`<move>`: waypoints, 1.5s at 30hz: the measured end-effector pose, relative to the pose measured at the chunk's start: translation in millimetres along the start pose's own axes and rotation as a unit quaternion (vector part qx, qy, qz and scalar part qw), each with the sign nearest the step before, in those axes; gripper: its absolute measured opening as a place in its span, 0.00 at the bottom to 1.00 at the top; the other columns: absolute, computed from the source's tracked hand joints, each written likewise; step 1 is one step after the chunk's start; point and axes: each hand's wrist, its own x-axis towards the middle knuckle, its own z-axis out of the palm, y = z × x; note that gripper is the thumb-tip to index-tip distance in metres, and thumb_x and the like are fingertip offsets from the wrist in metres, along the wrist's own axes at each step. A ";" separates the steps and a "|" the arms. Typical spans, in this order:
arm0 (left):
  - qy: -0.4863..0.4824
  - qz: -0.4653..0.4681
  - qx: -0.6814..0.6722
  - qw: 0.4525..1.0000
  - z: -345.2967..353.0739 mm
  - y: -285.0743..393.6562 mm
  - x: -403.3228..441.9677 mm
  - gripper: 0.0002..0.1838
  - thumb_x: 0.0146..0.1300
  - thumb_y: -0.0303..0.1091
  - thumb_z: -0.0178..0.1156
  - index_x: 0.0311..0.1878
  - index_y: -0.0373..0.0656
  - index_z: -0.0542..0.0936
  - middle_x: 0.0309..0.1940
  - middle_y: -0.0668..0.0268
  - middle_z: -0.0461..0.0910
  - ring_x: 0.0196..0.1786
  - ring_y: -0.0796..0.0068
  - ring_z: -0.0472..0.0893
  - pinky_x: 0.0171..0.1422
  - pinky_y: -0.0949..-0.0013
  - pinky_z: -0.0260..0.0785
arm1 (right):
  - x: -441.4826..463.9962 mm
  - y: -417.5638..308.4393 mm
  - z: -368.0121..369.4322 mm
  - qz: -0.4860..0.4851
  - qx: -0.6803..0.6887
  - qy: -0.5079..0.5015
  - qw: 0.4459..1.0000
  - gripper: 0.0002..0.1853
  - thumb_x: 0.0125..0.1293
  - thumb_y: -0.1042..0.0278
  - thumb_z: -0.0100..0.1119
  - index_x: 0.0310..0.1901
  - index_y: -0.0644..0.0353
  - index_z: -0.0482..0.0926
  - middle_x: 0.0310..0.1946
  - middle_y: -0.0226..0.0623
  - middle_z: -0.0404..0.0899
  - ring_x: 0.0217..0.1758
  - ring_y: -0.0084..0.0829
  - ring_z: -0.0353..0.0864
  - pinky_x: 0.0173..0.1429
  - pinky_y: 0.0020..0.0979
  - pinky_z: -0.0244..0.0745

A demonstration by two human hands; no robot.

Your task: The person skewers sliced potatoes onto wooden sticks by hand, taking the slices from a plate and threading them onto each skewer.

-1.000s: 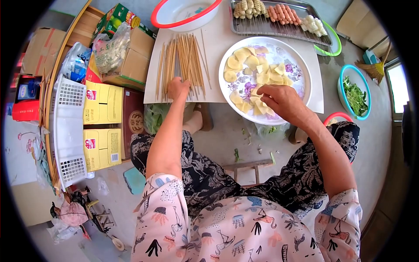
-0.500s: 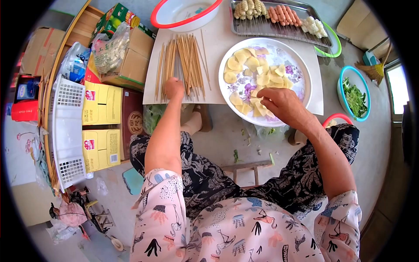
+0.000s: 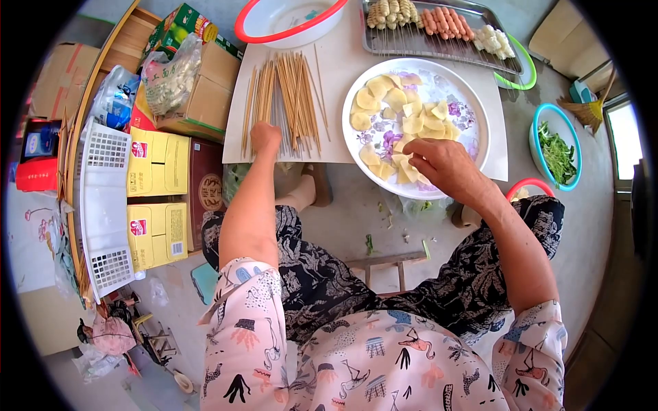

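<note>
My left hand [image 3: 265, 139] is closed at the near ends of a spread of wooden skewers [image 3: 296, 96] on the table's left half. Its fingertips are turned away, so how many skewers it grips is hidden. My right hand [image 3: 442, 163] hangs over the near right part of a round white plate [image 3: 476, 96] with purple flowers. Its fingers are bent, with the thumb close to the index finger; what lies between them cannot be made out. Thin pale potato slices [image 3: 413, 125] lie loosely over the plate, several right beside the right fingertips.
A metal tray [image 3: 404, 44] of filled skewers, with sausages [image 3: 447, 25], stands at the far right of the table [image 3: 329, 147]. A red-rimmed basin [image 3: 291, 31] is at the back left. Stacked boxes [image 3: 157, 164] stand at left; a blue basin [image 3: 579, 154] of greens is at right.
My left hand has shifted slightly left and toward me along the skewers' near ends. My right hand stays in place over the plate.
</note>
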 end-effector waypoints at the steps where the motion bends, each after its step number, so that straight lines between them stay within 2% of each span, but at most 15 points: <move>1: 0.000 0.000 0.000 1.000 -1.5 1.1 -1.1 0.09 0.53 0.32 0.56 0.33 0.37 0.81 0.36 0.50 0.81 0.42 0.49 0.79 0.46 0.54 0.73 | -0.2 -0.1 -0.4 0.003 0.000 -0.002 1.000 0.09 0.62 0.71 0.52 0.42 0.63 0.76 0.33 0.46 0.79 0.37 0.44 0.79 0.41 0.38 0.72; 3: -0.004 0.045 0.033 0.998 -4.8 2.6 -3.4 0.10 0.53 0.32 0.57 0.33 0.35 0.80 0.36 0.49 0.80 0.42 0.49 0.79 0.46 0.54 0.73 | -1.8 1.3 1.2 -0.001 0.001 0.002 1.000 0.09 0.62 0.71 0.52 0.42 0.63 0.76 0.33 0.47 0.79 0.37 0.45 0.79 0.41 0.38 0.72; 10: -0.022 0.067 0.067 0.995 -6.1 1.3 -2.9 0.12 0.52 0.34 0.59 0.33 0.34 0.80 0.37 0.47 0.80 0.42 0.48 0.80 0.44 0.53 0.73 | -1.5 3.1 2.2 0.000 -0.005 0.002 1.000 0.09 0.62 0.71 0.52 0.42 0.62 0.76 0.33 0.46 0.79 0.37 0.45 0.78 0.41 0.38 0.72; 13: 0.004 0.075 0.059 0.995 -9.2 3.3 -5.4 0.12 0.51 0.35 0.60 0.31 0.34 0.80 0.33 0.47 0.80 0.39 0.50 0.80 0.44 0.54 0.73 | -1.5 1.0 1.1 0.013 -0.002 -0.010 1.000 0.09 0.61 0.71 0.52 0.42 0.62 0.76 0.33 0.46 0.79 0.37 0.45 0.78 0.42 0.39 0.72; 15: 0.011 0.114 -0.013 0.993 -9.9 6.6 -7.0 0.11 0.50 0.36 0.60 0.28 0.35 0.80 0.29 0.48 0.80 0.36 0.51 0.80 0.43 0.55 0.72 | -1.2 2.6 3.2 0.007 -0.002 -0.010 1.000 0.09 0.61 0.71 0.53 0.42 0.62 0.77 0.33 0.46 0.79 0.37 0.45 0.78 0.42 0.39 0.72; 18: 0.026 0.143 -0.040 0.989 -1.7 16.0 -7.5 0.11 0.49 0.37 0.60 0.25 0.36 0.80 0.25 0.49 0.79 0.34 0.51 0.80 0.40 0.55 0.71 | -1.7 5.8 7.8 -0.006 -0.005 -0.004 1.000 0.09 0.60 0.71 0.53 0.41 0.62 0.77 0.32 0.46 0.80 0.37 0.45 0.79 0.43 0.39 0.72; 22: 0.008 0.130 -0.052 0.990 -4.6 33.7 -15.8 0.13 0.49 0.40 0.62 0.26 0.37 0.80 0.26 0.51 0.79 0.33 0.51 0.80 0.39 0.55 0.71 | -1.0 4.8 6.6 -0.008 -0.012 -0.006 1.000 0.09 0.59 0.71 0.54 0.40 0.62 0.78 0.31 0.47 0.80 0.37 0.45 0.79 0.43 0.40 0.73; 24: -0.019 0.102 -0.016 0.994 -7.2 38.6 -19.4 0.15 0.48 0.42 0.64 0.27 0.38 0.80 0.27 0.52 0.80 0.33 0.52 0.79 0.38 0.55 0.71 | -1.3 4.4 6.7 -0.005 -0.009 -0.005 1.000 0.09 0.59 0.71 0.54 0.40 0.62 0.78 0.31 0.47 0.80 0.37 0.45 0.79 0.43 0.40 0.73; 31: 0.015 0.128 -0.022 0.991 9.5 52.0 -23.0 0.14 0.48 0.42 0.65 0.27 0.39 0.79 0.28 0.55 0.80 0.35 0.54 0.80 0.38 0.55 0.72 | -2.0 2.2 5.3 0.002 -0.003 -0.006 1.000 0.09 0.58 0.72 0.56 0.40 0.63 0.78 0.31 0.48 0.80 0.37 0.45 0.79 0.43 0.41 0.73; 33: -0.006 0.109 -0.062 0.992 14.4 56.5 -21.8 0.14 0.48 0.41 0.65 0.33 0.40 0.79 0.35 0.56 0.79 0.40 0.54 0.79 0.42 0.55 0.71 | -1.7 4.9 6.7 -0.002 -0.004 -0.005 1.000 0.09 0.58 0.72 0.56 0.40 0.63 0.78 0.31 0.49 0.80 0.37 0.45 0.79 0.43 0.41 0.73; 34: -0.006 0.109 -0.062 0.992 14.9 58.5 -22.3 0.14 0.48 0.41 0.65 0.33 0.40 0.79 0.35 0.56 0.79 0.40 0.54 0.79 0.42 0.55 0.71 | -1.7 5.9 7.3 -0.006 -0.004 -0.005 1.000 0.09 0.58 0.72 0.56 0.40 0.62 0.78 0.31 0.49 0.80 0.37 0.45 0.79 0.44 0.41 0.73; 36: 0.005 0.098 -0.052 0.994 13.2 62.2 -23.9 0.17 0.47 0.39 0.65 0.41 0.43 0.78 0.45 0.56 0.75 0.47 0.53 0.76 0.47 0.55 0.70 | -2.2 4.3 6.3 -0.002 -0.003 -0.008 1.000 0.09 0.58 0.72 0.56 0.40 0.62 0.78 0.31 0.49 0.80 0.37 0.46 0.79 0.44 0.41 0.72; 39: 0.007 0.055 -0.067 0.996 6.6 62.6 -27.6 0.19 0.48 0.38 0.65 0.45 0.46 0.76 0.51 0.56 0.71 0.52 0.53 0.73 0.50 0.54 0.68 | -3.0 6.8 6.7 -0.003 -0.018 -0.020 1.000 0.09 0.59 0.73 0.55 0.41 0.62 0.77 0.32 0.46 0.80 0.37 0.44 0.79 0.43 0.39 0.72; 43: 0.018 0.072 -0.063 0.995 20.8 56.2 -18.4 0.18 0.49 0.37 0.63 0.44 0.45 0.77 0.48 0.57 0.74 0.49 0.54 0.75 0.50 0.55 0.69 | -2.7 7.9 7.8 -0.016 -0.034 -0.025 0.999 0.09 0.59 0.73 0.53 0.42 0.63 0.76 0.32 0.44 0.80 0.37 0.43 0.79 0.42 0.37 0.73; 45: -0.006 0.111 -0.099 0.989 22.6 60.4 -20.3 0.18 0.50 0.36 0.62 0.45 0.44 0.77 0.43 0.57 0.77 0.48 0.56 0.76 0.50 0.58 0.69 | -2.8 7.2 8.4 -0.014 -0.033 -0.027 0.999 0.09 0.59 0.73 0.53 0.42 0.62 0.76 0.32 0.44 0.80 0.37 0.43 0.79 0.42 0.37 0.73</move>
